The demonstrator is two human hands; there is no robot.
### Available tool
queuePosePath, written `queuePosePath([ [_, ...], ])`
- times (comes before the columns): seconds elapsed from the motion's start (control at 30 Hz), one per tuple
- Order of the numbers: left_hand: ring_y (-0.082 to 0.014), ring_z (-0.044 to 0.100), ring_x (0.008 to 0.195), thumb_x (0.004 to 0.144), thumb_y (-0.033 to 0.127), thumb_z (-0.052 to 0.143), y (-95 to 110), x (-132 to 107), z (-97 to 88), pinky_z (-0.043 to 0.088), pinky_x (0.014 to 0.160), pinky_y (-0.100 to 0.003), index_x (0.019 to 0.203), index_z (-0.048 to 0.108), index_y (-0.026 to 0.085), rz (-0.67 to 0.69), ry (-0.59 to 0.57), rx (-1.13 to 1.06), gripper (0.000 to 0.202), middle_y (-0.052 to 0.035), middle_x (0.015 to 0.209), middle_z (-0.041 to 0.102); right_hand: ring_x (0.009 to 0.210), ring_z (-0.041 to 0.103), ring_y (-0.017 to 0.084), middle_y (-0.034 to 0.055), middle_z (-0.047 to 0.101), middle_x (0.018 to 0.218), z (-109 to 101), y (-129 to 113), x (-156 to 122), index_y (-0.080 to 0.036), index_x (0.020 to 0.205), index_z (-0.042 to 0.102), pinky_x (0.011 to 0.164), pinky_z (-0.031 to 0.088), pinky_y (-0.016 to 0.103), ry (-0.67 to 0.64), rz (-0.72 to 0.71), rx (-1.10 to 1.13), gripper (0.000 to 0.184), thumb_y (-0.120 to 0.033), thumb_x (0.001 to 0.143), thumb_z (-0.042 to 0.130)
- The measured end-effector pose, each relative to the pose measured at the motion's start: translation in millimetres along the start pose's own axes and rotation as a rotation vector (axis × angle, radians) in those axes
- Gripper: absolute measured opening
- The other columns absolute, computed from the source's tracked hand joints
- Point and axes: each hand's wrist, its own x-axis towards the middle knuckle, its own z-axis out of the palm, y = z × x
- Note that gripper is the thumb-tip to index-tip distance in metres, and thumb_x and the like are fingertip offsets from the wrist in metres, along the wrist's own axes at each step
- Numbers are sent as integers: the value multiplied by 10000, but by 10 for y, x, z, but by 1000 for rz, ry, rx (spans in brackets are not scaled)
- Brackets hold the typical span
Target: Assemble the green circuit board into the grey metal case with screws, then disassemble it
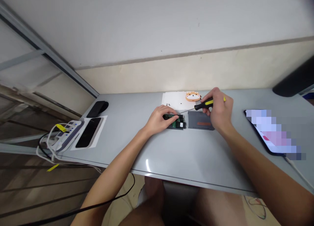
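A small green circuit board (pixel 177 122) in a black casing lies on the grey table (pixel 176 154). My left hand (pixel 159 120) rests on its left end, fingers curled over it, holding it down. My right hand (pixel 218 110) is closed around a black and yellow screwdriver (pixel 204 104), whose thin shaft slants down left to the board near my left fingers. A dark grey cover (pixel 200 120) with a reddish label lies just right of the board, under my right hand.
A white sheet (pixel 173 101) with tiny dark screws and an orange animal-shaped item (pixel 192 96) lies behind the board. A phone (pixel 267 131) lies at right. At left are a dark phone on paper (pixel 88 133), a black pouch (pixel 97 108) and a power strip (pixel 65 133).
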Motion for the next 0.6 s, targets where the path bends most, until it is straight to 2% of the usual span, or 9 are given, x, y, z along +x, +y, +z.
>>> queuePosePath([
  [0.23,-207,714,953,1006,347,643,-74,-3,4,526,968,-425,933,746,237,63,6,24,168,-36,967,790,424,499,150,-13,485,467,7,-40,-19,-244,632,608,457,431,310,-3,26,32,481,-505,1020,494],
  [0.4,-193,717,909,978,315,684,-87,-9,0,529,923,-394,944,740,233,162,30,-16,105,-26,938,782,414,485,131,-8,505,481,18,-59,-28,-229,598,609,404,362,275,9,24,92,481,-479,1003,534],
  [0.6,-172,707,847,995,321,677,-96,-6,21,533,858,-355,945,730,233,181,44,-48,114,-15,907,772,411,492,123,-5,512,509,16,-68,-37,-226,589,611,394,331,274,-8,19,110,501,-501,1003,545],
])
